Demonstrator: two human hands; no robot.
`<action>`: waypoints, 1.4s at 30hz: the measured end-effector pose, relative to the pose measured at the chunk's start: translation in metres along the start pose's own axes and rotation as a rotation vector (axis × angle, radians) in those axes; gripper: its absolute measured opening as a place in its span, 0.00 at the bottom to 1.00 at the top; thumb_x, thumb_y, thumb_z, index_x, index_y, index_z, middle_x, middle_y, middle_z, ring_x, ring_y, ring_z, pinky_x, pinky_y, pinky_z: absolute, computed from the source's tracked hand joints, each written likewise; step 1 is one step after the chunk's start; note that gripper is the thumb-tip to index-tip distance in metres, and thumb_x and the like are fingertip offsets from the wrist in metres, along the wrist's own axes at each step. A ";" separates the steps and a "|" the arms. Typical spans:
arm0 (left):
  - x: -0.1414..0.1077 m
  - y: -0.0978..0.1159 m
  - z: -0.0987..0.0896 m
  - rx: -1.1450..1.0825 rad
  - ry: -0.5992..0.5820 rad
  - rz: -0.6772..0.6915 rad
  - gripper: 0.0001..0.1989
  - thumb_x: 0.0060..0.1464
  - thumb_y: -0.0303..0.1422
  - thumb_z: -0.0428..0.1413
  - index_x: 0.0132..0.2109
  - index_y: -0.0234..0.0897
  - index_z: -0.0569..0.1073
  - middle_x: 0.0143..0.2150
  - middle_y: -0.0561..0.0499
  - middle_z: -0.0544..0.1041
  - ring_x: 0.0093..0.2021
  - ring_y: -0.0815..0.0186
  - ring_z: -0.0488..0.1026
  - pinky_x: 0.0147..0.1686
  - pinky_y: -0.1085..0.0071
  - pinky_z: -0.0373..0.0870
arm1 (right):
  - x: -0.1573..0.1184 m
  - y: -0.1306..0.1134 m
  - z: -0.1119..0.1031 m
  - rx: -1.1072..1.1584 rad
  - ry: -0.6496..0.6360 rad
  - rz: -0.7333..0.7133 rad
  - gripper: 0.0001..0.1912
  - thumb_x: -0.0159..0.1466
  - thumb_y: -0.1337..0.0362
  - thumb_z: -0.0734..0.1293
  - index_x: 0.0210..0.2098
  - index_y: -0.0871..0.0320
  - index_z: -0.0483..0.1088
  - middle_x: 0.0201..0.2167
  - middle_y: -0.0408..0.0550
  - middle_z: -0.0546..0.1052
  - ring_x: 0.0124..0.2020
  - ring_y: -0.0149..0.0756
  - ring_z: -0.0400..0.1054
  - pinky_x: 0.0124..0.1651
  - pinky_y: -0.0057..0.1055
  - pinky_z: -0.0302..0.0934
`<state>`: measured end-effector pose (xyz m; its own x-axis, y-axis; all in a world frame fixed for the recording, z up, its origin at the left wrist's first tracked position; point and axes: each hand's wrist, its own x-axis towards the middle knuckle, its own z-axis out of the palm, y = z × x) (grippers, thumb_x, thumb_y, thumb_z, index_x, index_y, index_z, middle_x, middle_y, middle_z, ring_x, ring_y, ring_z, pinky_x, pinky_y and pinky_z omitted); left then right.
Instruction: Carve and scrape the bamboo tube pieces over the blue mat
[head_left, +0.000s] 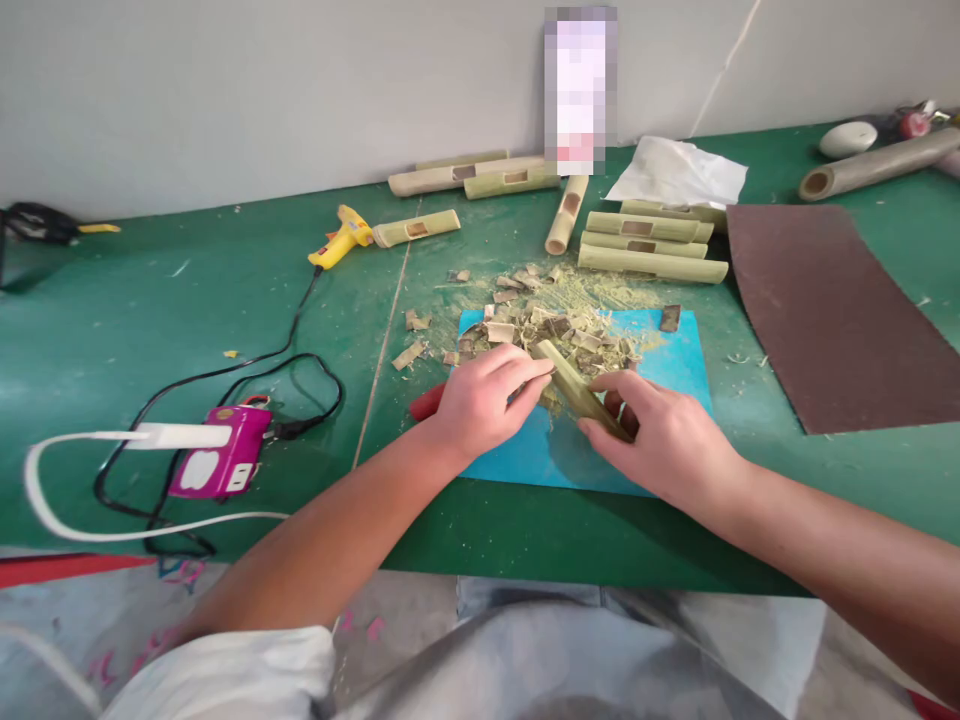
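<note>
A short green bamboo piece [581,388] is held at a slant over the blue sheet [525,450]. My right hand [664,430] grips its near end, thumb on one side and fingers on the other. At the far end, the closed fingertips of my left hand [495,395] touch the bamboo's left edge. Part of a red handle-like object [427,402] shows beside my left wrist; the rest is hidden, and I cannot tell whether the hand touches it. Bamboo chips and shavings [577,335] are heaped just beyond both hands.
Notched bamboo tubes [652,262] are stacked behind the shavings, near white paper [675,172]. A brown sheet [840,320] lies at right. To the left are a yellow glue gun [343,240], its black cord and a magenta power strip [223,455]. A blurred upright panel [579,90] leans on the wall.
</note>
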<state>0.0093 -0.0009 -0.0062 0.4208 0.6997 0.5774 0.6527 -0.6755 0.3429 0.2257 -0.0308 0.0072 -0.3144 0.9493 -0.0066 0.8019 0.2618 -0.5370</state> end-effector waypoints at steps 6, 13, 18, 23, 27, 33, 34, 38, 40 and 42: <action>0.002 -0.002 0.006 -0.019 -0.066 -0.047 0.08 0.63 0.30 0.53 0.44 0.34 0.76 0.38 0.48 0.79 0.36 0.68 0.77 0.38 0.73 0.73 | 0.001 0.003 -0.001 -0.217 0.056 -0.123 0.13 0.66 0.59 0.59 0.38 0.58 0.73 0.30 0.47 0.74 0.27 0.32 0.66 0.28 0.29 0.50; 0.007 -0.006 0.013 0.056 -0.032 -0.057 0.09 0.64 0.31 0.52 0.43 0.35 0.76 0.38 0.47 0.79 0.37 0.68 0.77 0.38 0.73 0.73 | 0.000 0.001 0.000 -0.263 0.026 -0.140 0.12 0.63 0.58 0.63 0.41 0.59 0.71 0.34 0.47 0.74 0.28 0.33 0.66 0.27 0.31 0.49; 0.005 0.004 0.016 0.011 -0.172 0.015 0.13 0.66 0.33 0.48 0.40 0.33 0.76 0.34 0.48 0.76 0.34 0.69 0.74 0.36 0.74 0.72 | 0.001 0.001 0.002 -0.233 -0.009 -0.104 0.09 0.62 0.59 0.64 0.37 0.58 0.70 0.33 0.46 0.73 0.28 0.33 0.65 0.28 0.30 0.49; 0.005 0.004 0.013 0.072 -0.182 -0.001 0.14 0.67 0.33 0.46 0.41 0.34 0.75 0.33 0.49 0.73 0.33 0.69 0.73 0.35 0.74 0.71 | 0.002 0.001 0.002 -0.191 -0.022 -0.050 0.09 0.61 0.58 0.64 0.36 0.57 0.68 0.32 0.45 0.72 0.27 0.32 0.64 0.28 0.30 0.49; 0.005 0.003 0.012 0.108 -0.225 0.064 0.14 0.67 0.32 0.46 0.40 0.33 0.75 0.30 0.50 0.72 0.31 0.69 0.71 0.32 0.75 0.69 | 0.002 0.002 0.002 -0.201 -0.039 -0.040 0.08 0.60 0.58 0.65 0.33 0.56 0.67 0.31 0.44 0.70 0.27 0.32 0.63 0.28 0.30 0.48; 0.007 0.000 0.013 0.134 -0.158 0.049 0.14 0.67 0.31 0.46 0.39 0.33 0.76 0.31 0.49 0.73 0.31 0.70 0.71 0.32 0.75 0.69 | 0.002 0.002 0.003 -0.207 -0.031 -0.045 0.08 0.61 0.58 0.64 0.34 0.56 0.67 0.31 0.44 0.70 0.27 0.32 0.63 0.28 0.30 0.48; 0.008 0.000 0.014 0.097 -0.177 0.069 0.14 0.67 0.31 0.47 0.40 0.33 0.76 0.31 0.49 0.73 0.31 0.70 0.71 0.33 0.75 0.69 | 0.002 0.001 0.003 -0.216 -0.038 -0.047 0.08 0.61 0.58 0.64 0.34 0.56 0.67 0.31 0.44 0.71 0.27 0.32 0.63 0.28 0.30 0.48; 0.010 -0.002 0.014 0.076 -0.114 0.054 0.14 0.67 0.33 0.47 0.38 0.34 0.76 0.32 0.49 0.74 0.32 0.70 0.72 0.34 0.74 0.70 | 0.002 0.001 0.003 -0.234 -0.036 -0.057 0.09 0.62 0.58 0.64 0.37 0.57 0.68 0.33 0.45 0.72 0.28 0.33 0.65 0.28 0.31 0.48; 0.009 -0.001 0.015 0.080 -0.129 0.049 0.15 0.67 0.33 0.47 0.38 0.33 0.76 0.31 0.49 0.73 0.31 0.69 0.72 0.33 0.74 0.70 | 0.001 0.000 0.003 -0.242 -0.040 -0.059 0.09 0.62 0.58 0.64 0.37 0.57 0.68 0.34 0.46 0.72 0.29 0.34 0.65 0.28 0.31 0.48; 0.007 0.000 0.015 0.043 -0.194 0.083 0.15 0.67 0.33 0.46 0.40 0.33 0.76 0.31 0.49 0.73 0.32 0.69 0.72 0.34 0.74 0.70 | 0.001 0.000 0.003 -0.247 -0.052 -0.057 0.09 0.61 0.58 0.64 0.37 0.57 0.68 0.34 0.46 0.72 0.28 0.33 0.65 0.28 0.31 0.47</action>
<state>0.0215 0.0079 -0.0132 0.5850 0.6762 0.4478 0.6353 -0.7253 0.2652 0.2235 -0.0300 0.0047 -0.3831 0.9232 -0.0295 0.8799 0.3550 -0.3159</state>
